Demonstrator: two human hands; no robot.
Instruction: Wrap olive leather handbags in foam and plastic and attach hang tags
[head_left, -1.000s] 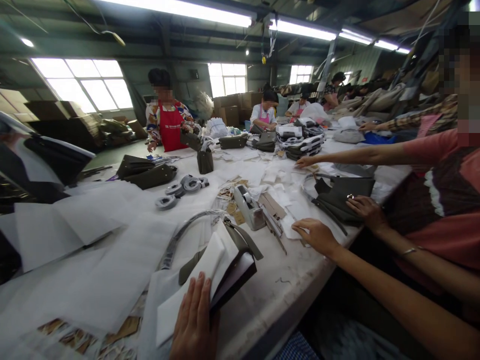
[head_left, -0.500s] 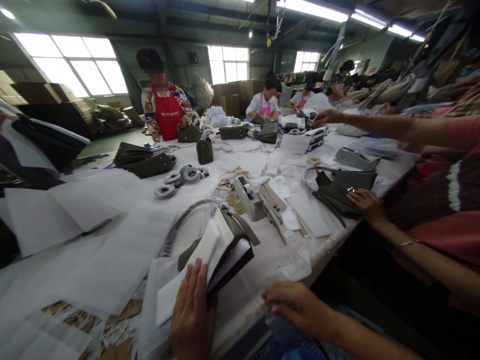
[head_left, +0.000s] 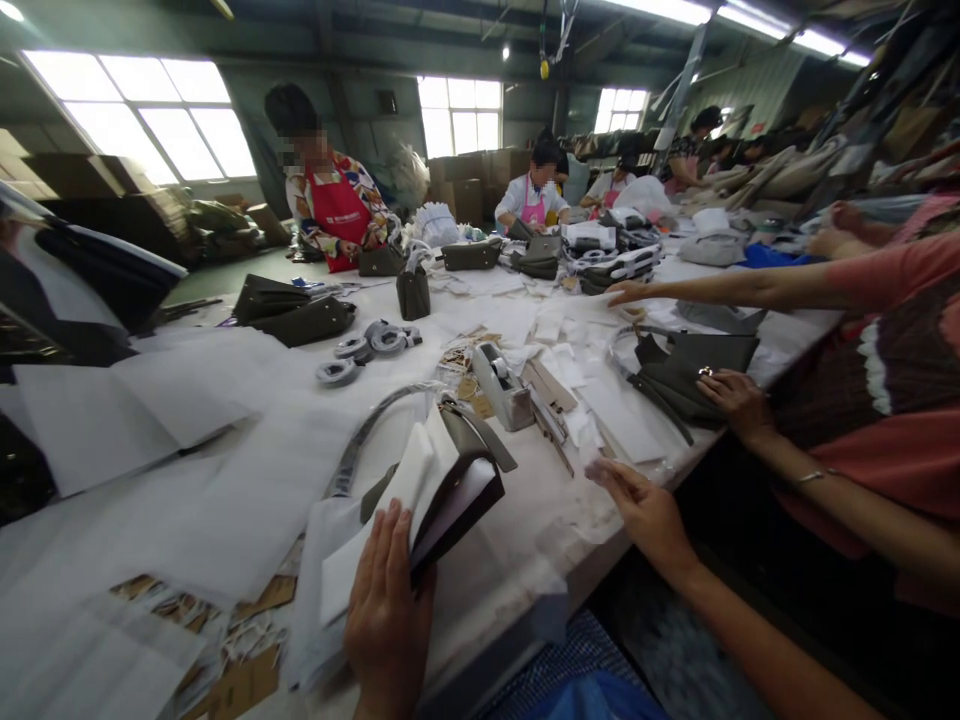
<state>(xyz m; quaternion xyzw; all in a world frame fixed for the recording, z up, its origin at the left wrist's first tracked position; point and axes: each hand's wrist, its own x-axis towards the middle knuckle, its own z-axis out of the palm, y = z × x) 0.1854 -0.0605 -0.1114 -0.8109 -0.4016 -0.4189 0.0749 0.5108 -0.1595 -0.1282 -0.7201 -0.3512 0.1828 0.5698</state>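
Between my left hand (head_left: pixel 388 600) and my right hand (head_left: pixel 652 520), a bare strip of bench (head_left: pixel 525 505) is lying open, offering a low passage. Beyond it, the tape dispenser (head_left: pixel 504 390) is standing in the way, cardboard strips (head_left: pixel 551 390) crowding its right side. The olive bag (head_left: pixel 463 445) is blocking the space ahead of my left hand. Farther right, a co-worker's hand (head_left: pixel 742 405) is resting on a dark bag (head_left: pixel 694 362), and an outstretched arm (head_left: pixel 757 287) is crossing above the bench.

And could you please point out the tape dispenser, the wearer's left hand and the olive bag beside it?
Tape dispenser (head_left: pixel 510 402), head view: its grey body.
Left hand (head_left: pixel 385 598), head view: back of the hand.
Olive bag (head_left: pixel 468 443), head view: upper panel.
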